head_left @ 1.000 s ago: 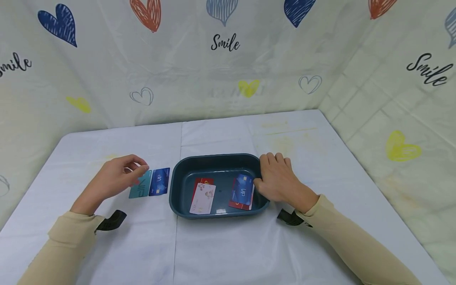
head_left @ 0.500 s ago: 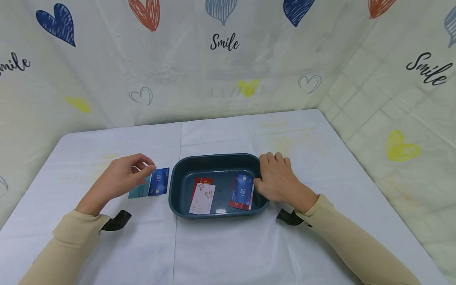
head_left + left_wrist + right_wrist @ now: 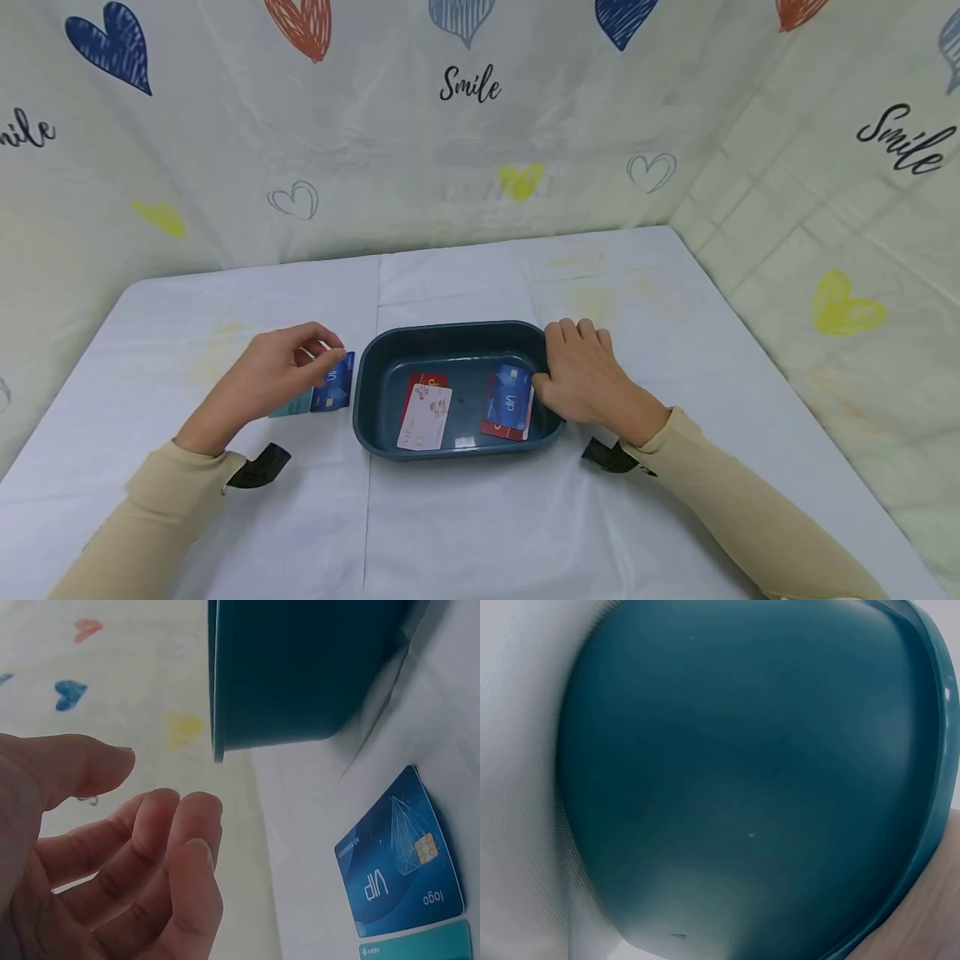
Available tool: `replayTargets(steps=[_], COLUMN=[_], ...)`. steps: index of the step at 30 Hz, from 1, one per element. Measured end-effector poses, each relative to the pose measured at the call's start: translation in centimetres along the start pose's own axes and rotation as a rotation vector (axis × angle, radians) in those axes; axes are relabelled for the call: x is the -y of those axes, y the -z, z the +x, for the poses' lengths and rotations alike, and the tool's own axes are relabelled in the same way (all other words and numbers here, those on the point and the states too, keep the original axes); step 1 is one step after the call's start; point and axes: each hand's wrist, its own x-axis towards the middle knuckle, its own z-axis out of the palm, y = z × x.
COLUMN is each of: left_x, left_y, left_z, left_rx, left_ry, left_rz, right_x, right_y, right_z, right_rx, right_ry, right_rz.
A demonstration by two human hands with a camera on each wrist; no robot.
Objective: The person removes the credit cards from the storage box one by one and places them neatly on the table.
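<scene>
White cloth (image 3: 480, 525) covers the table, filling the lower half of the head view; a seam runs down it left of centre, and yellowish stains (image 3: 592, 297) mark its far right part. Pale drapes (image 3: 390, 158) rise behind and along both sides, the right one creased in a grid. They are printed with hearts: a dark blue heart (image 3: 112, 50) at upper left, a red heart (image 3: 303, 25) beside it at the top edge, a yellow heart (image 3: 843, 304) at mid right. "Smile" lettering (image 3: 470, 84) sits at top centre and again near both side edges.

Mid-frame on the cloth stands a dark teal tray (image 3: 450, 340). The right hand (image 3: 588, 375) grips its right end, fingers over the rim. Inside, a white card (image 3: 425, 421) overlaps a red card (image 3: 431, 379) at left; a blue card (image 3: 510, 396) lies on another red card (image 3: 501, 432) at right.

Left of the tray, the left hand (image 3: 288, 367) hangs above a blue VIP card (image 3: 333, 392) and a light teal card (image 3: 296, 405), which lie side by side on the cloth. Its fingers are loosely bent, thumb apart, holding nothing.
</scene>
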Motion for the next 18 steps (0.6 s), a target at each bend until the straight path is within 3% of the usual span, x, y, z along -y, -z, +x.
replayTargets(steps=[18], left_x=[-2.2], left_y=[-1.4], left_z=[0.7], left_rx=[0.024], left_ry=[-0.139], left_rz=[-0.042], right_x=[0.1], right_y=[0.0], right_z=[0.0], right_rx=[-0.003], right_ry=[-0.007], right_rz=[-0.003])
